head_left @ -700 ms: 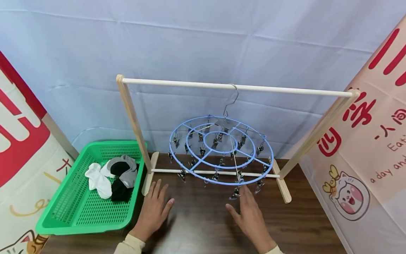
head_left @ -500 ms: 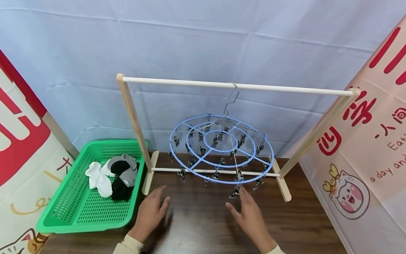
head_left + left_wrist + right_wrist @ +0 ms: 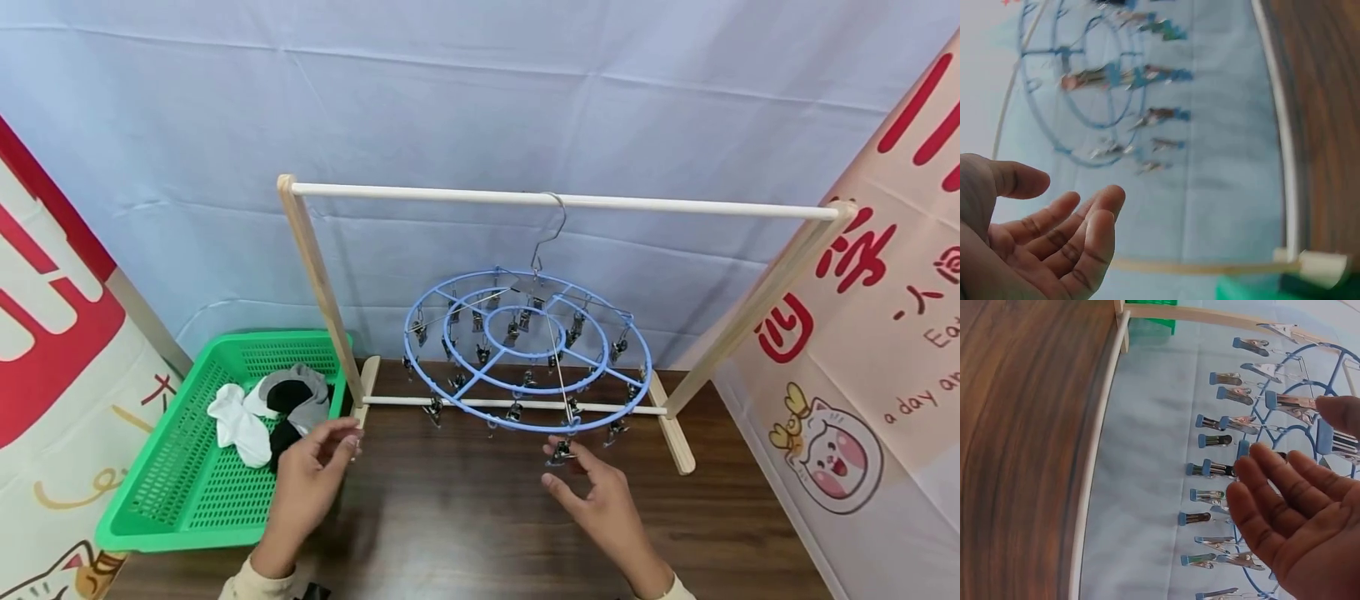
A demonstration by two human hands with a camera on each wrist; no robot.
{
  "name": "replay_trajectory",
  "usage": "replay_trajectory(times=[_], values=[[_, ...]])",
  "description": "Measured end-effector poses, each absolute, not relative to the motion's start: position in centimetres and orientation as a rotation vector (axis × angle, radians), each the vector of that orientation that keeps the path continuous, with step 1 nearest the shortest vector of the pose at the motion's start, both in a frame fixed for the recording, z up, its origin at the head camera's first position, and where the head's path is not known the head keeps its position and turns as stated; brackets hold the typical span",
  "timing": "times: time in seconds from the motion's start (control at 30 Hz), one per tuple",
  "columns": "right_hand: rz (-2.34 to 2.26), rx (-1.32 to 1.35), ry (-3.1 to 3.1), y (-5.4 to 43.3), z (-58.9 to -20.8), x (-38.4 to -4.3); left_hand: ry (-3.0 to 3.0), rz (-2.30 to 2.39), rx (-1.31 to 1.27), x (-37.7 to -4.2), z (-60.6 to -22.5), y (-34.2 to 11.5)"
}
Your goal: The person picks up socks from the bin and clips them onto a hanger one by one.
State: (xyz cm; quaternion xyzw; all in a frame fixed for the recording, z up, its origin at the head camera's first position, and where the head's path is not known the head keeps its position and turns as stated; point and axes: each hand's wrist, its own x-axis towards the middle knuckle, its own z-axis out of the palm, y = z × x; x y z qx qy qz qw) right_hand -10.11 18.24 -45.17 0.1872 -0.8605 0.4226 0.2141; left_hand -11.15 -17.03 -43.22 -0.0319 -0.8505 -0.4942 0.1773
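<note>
A round blue clip hanger (image 3: 491, 406) hangs by its metal hook from the white top bar of a wooden rack. Small metal clips (image 3: 1210, 440) with blue tips dangle from its rings. My right hand (image 3: 607, 504) is at the hanger's front edge, thumb and fingers loosely bent around the front clip (image 3: 560, 452) without a closed grip. My left hand (image 3: 303, 483), fingers loosely bent and holding nothing, is over the right rim of a green basket (image 3: 150, 508). Inside the basket lie a white sock (image 3: 242, 427) and grey and black socks (image 3: 311, 408), partly hidden behind the left hand.
The wooden rack (image 3: 318, 267) stands on a dark brown table (image 3: 450, 517), with a white lower bar (image 3: 393, 402) close above the tabletop. Behind it hangs a pale blue cloth (image 3: 450, 100). Printed panels (image 3: 907, 400) flank both sides.
My left hand has moved left from the table to the basket's rim, its fingers bending. My right hand's fingers have bent near the front clip. The view has shifted slightly.
</note>
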Motion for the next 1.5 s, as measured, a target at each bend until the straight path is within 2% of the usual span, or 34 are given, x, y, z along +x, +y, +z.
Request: replay_trajectory(times=[0.17, 0.47, 1.03, 1.23, 1.5], values=[[1.229, 0.553, -2.339, 18.6, -44.5, -9.9, -2.436, -1.393, -0.11, -11.6, -41.1, -19.7], [1.325, 0.591, -2.26, 19.2, -43.4, -9.6, -2.476, -1.039, -0.176, -14.2, -39.6, -23.0], [1.273, 0.538, -2.209, 19.0, -42.7, -9.7, -2.861, -0.53, -0.457, -20.6, -43.9, -28.3], [1.228, 0.562, -2.163, 18.6, -43.1, -9.8, -3.054, -0.38, -0.587, -21.7, -44.6, -29.2], [1.213, 0.563, -2.16, 18.2, -43.0, -9.4, -3.298, -0.316, -0.536, -22.7, -45.8, -29.0]])
